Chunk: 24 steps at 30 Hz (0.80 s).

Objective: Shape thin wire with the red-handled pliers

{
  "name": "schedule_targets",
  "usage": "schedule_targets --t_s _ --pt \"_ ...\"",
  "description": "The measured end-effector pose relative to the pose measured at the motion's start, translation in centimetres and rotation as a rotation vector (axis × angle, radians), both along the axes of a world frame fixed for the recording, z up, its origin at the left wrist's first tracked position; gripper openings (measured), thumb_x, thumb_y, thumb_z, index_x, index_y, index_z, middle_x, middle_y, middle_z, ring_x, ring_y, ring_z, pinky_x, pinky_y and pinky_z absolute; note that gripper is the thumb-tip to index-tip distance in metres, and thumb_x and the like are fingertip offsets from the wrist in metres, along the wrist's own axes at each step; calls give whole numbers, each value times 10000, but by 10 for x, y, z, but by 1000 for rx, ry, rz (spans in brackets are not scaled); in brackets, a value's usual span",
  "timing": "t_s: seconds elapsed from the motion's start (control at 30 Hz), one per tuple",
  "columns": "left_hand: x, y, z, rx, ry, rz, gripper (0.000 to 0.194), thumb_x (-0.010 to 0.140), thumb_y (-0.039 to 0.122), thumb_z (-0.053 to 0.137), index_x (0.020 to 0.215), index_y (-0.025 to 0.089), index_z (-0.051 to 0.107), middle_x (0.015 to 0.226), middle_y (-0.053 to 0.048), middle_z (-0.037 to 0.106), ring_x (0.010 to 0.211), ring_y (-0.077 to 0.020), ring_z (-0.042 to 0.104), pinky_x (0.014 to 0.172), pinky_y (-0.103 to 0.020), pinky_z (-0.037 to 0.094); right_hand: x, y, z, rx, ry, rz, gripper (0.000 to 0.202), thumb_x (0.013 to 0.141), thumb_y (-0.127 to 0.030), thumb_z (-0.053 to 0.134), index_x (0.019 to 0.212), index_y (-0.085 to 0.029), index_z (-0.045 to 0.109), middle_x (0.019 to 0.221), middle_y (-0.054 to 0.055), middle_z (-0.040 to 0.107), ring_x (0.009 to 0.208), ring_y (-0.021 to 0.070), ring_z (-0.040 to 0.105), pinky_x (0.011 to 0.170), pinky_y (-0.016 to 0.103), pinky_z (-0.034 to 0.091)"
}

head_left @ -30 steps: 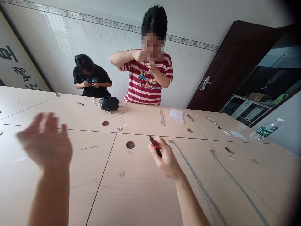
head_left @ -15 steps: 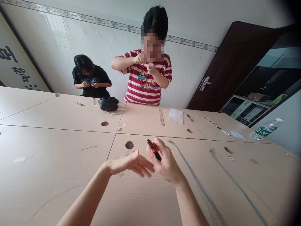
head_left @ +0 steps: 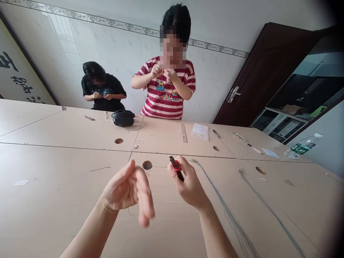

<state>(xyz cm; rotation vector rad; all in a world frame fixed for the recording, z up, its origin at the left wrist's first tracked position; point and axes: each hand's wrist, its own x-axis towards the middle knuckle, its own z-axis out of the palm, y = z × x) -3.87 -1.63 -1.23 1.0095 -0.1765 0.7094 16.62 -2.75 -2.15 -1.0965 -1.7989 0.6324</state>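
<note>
L hand (head_left: 124,193) moves left, loosely open, prob empty; R hand (head_left: 190,183) grips black-red tool (head_left: 174,165). Fast R swing cd tangle strings (head_left: 225,207).

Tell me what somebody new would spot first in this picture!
Probably the right hand in the middle, gripping a small black-and-red tool, with the left hand open beside it. Across the table, the person in a red-and-white striped shirt stands out against the pale wall. Over on the far right, a clear bottle with a green label catches the eye too.
</note>
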Motion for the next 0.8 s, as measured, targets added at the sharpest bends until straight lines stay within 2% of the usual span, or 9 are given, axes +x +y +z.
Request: schedule_targets --t_s 0.1,0.2,0.3,0.4,0.5,0.6,0.7,0.8 --pt "-4 1 15 -155 -136 228 580 1026 332 172 1019 216 741 796 -41 781 656 -134 737 563 -180 570 -4 -2 -1 31 -4 34 122 884 -116 458 838 -228 446 817 0 488 779 162 459 701 285 382" --pt "-4 5 27 -354 -218 574 635 1032 294 93 1031 219 723 1020 -9 766 919 -79 717 758 -131 555 -7 -3 -2 42 -6 60 124 878 -108 458 847 -227 446 816 2 476 768 162 444 707 288 387" --pt "1 10 29 -416 -209 889 559 1035 316 152 1102 183 691 1249 -35 675 1166 -115 613 975 -212 491 -11 -5 -2 49 -26 75 139 858 -90 466 844 -226 440 806 2 466 758 163 430 719 294 391" --pt "11 14 21 -335 -103 1056 456 1018 397 284 1145 184 667 1352 -64 602 1289 -187 515 1087 -338 410 -13 -8 -2 65 -50 100 152 845 -76 466 848 -226 436 816 7 471 767 167 434 727 298 396" --pt "21 16 10 -213 105 1121 435 976 479 383 1167 202 659 1389 -77 567 1340 -239 455 1125 -410 346 -14 -8 -1 77 -80 123 136 863 -92 458 870 -227 444 823 15 475 775 173 438 725 304 402" --pt "26 16 2 -125 319 1106 463 954 512 415 1169 187 665 1401 -93 553 1358 -270 425 1125 -424 329 -12 -8 0 104 -109 123 135 868 -92 451 877 -227 446 820 19 482 774 176 440 717 309 403" --pt "25 14 1 -63 547 988 482 946 524 421 1167 175 671 1341 -109 604 1328 -291 460 1114 -440 330 -9 -8 2 131 -129 108 160 849 -68 445 862 -227 433 812 14 484 759 173 432 716 311 399" --pt "23 13 2 50 750 773 500 951 517 412 1153 150 686 1232 -123 675 1250 -303 535 1102 -461 338 -7 -8 4 131 -116 100 166 851 -66 441 832 -228 411 802 8 476 760 171 428 714 305 396"
